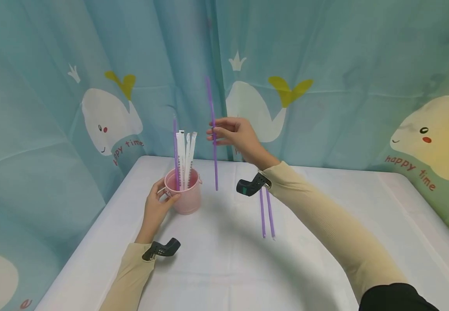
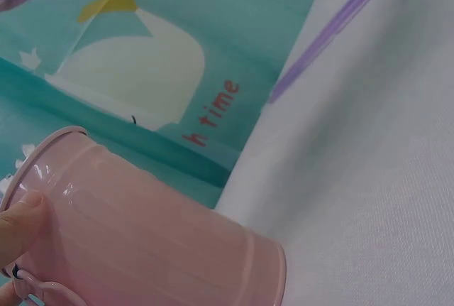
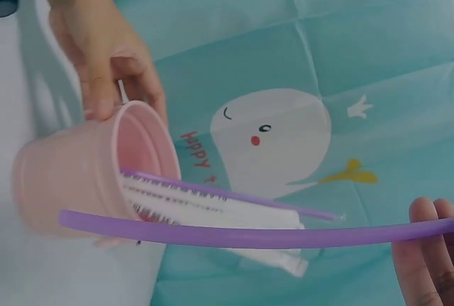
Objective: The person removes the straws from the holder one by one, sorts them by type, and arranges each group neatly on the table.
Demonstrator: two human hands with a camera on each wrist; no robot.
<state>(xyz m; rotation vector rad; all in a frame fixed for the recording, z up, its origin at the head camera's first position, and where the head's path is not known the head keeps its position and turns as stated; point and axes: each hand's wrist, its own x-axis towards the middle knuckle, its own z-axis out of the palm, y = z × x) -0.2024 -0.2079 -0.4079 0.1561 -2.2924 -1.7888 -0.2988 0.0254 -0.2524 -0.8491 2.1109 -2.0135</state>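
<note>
Blue-green whale curtain behind a white tabletop. Left hand grips a pink bucket near its rim; white wrapped sticks and one purple straw stand inside. Right hand pinches another purple straw, nearly upright, midair beside the bucket. Two loose straws lie on the tabletop.

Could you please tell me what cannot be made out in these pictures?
- Head view: lower ends of the white printed packets, hidden by the pink bucket.
- Head view: upper ends of the two lying purple straws, hidden behind the right arm.
- Right wrist view: the packets' print, too blurred to read.
- Left wrist view: most of the left hand, cut off by the left edge.
</note>
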